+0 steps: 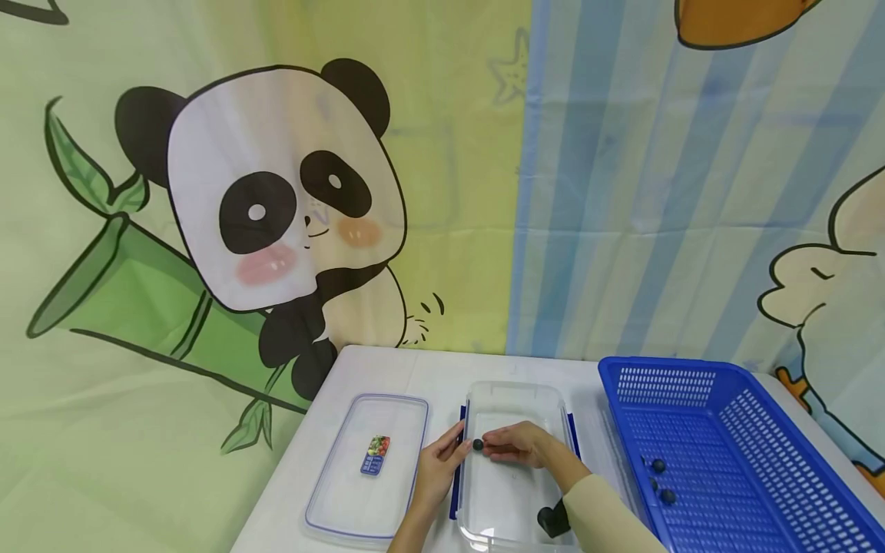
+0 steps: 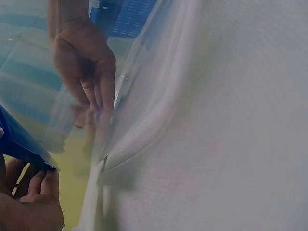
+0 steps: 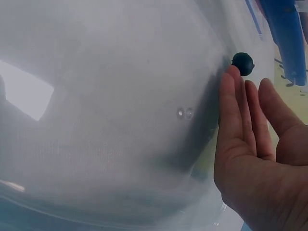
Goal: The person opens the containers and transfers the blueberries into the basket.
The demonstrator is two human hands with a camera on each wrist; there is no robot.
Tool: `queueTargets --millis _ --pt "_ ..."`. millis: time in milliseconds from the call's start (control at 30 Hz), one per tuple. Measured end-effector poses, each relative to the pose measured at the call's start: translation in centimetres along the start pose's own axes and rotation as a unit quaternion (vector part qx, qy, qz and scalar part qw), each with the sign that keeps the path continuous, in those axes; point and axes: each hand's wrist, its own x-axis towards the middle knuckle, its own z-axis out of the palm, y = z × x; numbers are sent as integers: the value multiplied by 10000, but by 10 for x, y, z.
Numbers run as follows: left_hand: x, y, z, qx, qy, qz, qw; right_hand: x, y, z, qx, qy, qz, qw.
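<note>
A clear plastic box [image 1: 515,491] with blue side latches [image 1: 455,491] stands on the table. At its left rim is a small dark ball [image 3: 243,64]. My right hand [image 1: 517,444] reaches over the box, and its straight fingertips meet the ball; in the right wrist view the thumb stands apart from it. My left hand [image 1: 439,461] is at the box's left side, thumb close to the ball. In the left wrist view, the left fingertips [image 2: 50,180] touch the blue latch's edge, and part of that hand is out of frame.
Left of the box lies a clear lid [image 1: 339,507] with a blue seal and a printed label [image 1: 376,455]. A blue perforated basket [image 1: 691,365] stands at the right, with several dark balls [image 1: 667,496] inside. A printed panda curtain [image 1: 442,192] hangs behind the white table [image 1: 408,367].
</note>
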Motion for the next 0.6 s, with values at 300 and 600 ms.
queueTargets --millis 300,600 --pt "0 0 0 76 25 -22 10000 0 1 6 -133 -449 -137 9988" --pt "-7 20 3 175 -92 138 9997 -3 -5 3 38 -1004 -215 9947"
